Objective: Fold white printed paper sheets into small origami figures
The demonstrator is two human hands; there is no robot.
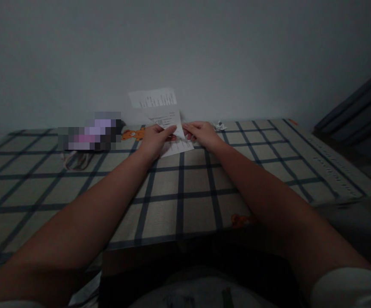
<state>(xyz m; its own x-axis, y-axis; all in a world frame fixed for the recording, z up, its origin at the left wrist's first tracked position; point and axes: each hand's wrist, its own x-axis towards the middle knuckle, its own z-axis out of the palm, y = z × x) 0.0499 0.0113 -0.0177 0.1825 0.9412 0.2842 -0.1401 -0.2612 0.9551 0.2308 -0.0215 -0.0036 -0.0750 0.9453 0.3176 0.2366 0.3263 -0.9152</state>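
A printed sheet of paper (175,115), creased and with its top part bent back, stands above the far side of the table. Its lower end (180,148) lies close to the cloth. My left hand (156,139) is closed on the paper's left side, thumb lying over the front. At the right edge, my right hand (201,133) has its fingers pinched together against the paper. Lines of small text show on the sheet but are too small and dim to read.
A checked tablecloth (194,179) covers the table, which meets a plain wall. At left lies a blurred-out purple object (98,130) with a pale cord (76,160). Crumpled white scraps (220,125) sit behind my right hand. A dark curtain (358,115) hangs at right.
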